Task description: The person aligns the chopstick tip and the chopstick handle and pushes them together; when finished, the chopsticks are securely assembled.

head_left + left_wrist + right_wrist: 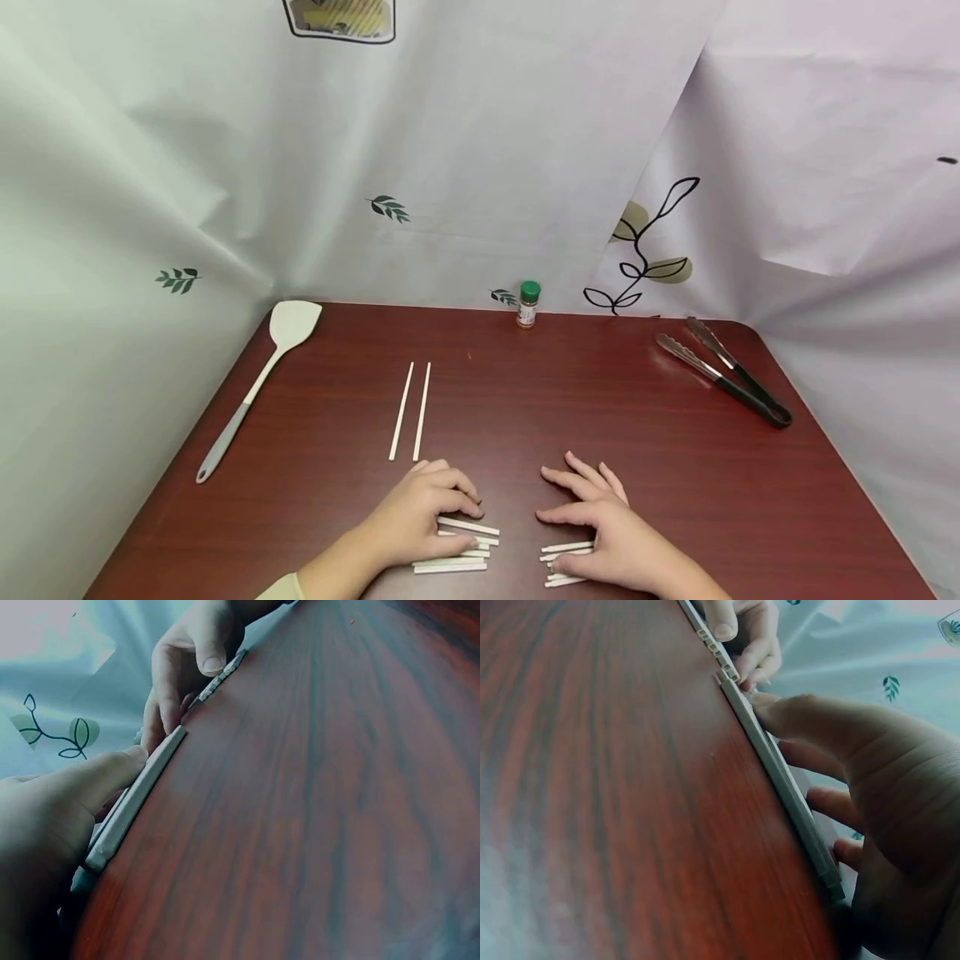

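My left hand [420, 517] lies over a small group of thin white sticks [450, 568] at the front of the table, its thumb touching them and its fingers bent loosely beyond. Beside it, with a gap between, a second group of white sticks [567, 581] lies under my right hand [600, 521]. The right fingers are spread and extended, and that thumb rests along the sticks. Close up, the left wrist view shows the left group's sticks [139, 799] side by side. Likewise, the right group's sticks [780, 787] appear in the right wrist view. The hands partly hide both groups.
Two separate white sticks [401, 410] lie almost parallel beyond the left hand. A white spatula [258, 387] with a grey handle is at the left edge. A green-capped spice jar [527, 307] stands at the back. Black-handled tongs [723, 375] lie at the right. Patterned cloth [480, 142] hangs behind.
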The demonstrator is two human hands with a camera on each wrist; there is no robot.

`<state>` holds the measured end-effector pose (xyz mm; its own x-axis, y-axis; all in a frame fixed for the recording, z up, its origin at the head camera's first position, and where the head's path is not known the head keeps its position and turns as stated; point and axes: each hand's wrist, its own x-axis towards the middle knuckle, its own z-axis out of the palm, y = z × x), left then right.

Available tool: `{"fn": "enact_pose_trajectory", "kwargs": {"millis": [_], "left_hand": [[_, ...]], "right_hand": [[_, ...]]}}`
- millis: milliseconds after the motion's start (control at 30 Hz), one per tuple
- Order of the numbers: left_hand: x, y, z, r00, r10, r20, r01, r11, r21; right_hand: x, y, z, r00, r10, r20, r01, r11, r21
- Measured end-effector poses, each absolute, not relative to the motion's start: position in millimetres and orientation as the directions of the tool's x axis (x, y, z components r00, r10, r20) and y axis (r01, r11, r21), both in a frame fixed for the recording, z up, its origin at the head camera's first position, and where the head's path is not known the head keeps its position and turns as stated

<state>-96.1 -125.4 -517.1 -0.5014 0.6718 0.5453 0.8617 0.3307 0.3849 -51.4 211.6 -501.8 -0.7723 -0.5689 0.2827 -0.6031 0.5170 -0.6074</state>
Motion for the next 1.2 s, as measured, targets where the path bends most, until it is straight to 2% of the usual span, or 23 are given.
{"fn": "enact_pose_trajectory", "kwargs": {"millis": [100,267,433,700,900,1033,1200], "left_hand": [[-97.1,-125.0,-517.2,-0.490,0.672,0.555,0.869,0.324,0.375],[-93.9,-123.8,-518.1,-0.507,0.667,0.545,0.856,0.316,0.410],[-91.3,-123.1,-515.9,-0.546,0.649,0.529,0.827,0.319,0.462],[-83.8,-119.0,-508.8,-0.640,0.611,0.466,0.750,0.363,0.553],[-80.8,-117.3,-506.5,-0.665,0.600,0.444,0.729,0.393,0.560],[-81.6,-117.5,-507.1,-0.665,0.608,0.435,0.731,0.410,0.545],[-81.7,-116.2,-509.6,-0.661,0.608,0.440,0.737,0.416,0.533]], "right_hand": [[-51.9,211.5,-502.4,-0.770,-0.564,0.299,-0.608,0.506,-0.612],[-50.6,210.7,-502.5,-0.761,-0.563,0.323,-0.621,0.487,-0.614],[-49.4,207.9,-501.8,-0.762,-0.551,0.341,-0.623,0.479,-0.618],[-46.5,206.4,-499.8,-0.784,-0.550,0.289,-0.574,0.463,-0.675],[-46.3,204.4,-501.1,-0.789,-0.542,0.290,-0.564,0.451,-0.692],[-47.6,203.8,-502.7,-0.771,-0.553,0.315,-0.593,0.445,-0.671],[-49.4,205.4,-503.5,-0.716,-0.589,0.375,-0.665,0.411,-0.623]]}}
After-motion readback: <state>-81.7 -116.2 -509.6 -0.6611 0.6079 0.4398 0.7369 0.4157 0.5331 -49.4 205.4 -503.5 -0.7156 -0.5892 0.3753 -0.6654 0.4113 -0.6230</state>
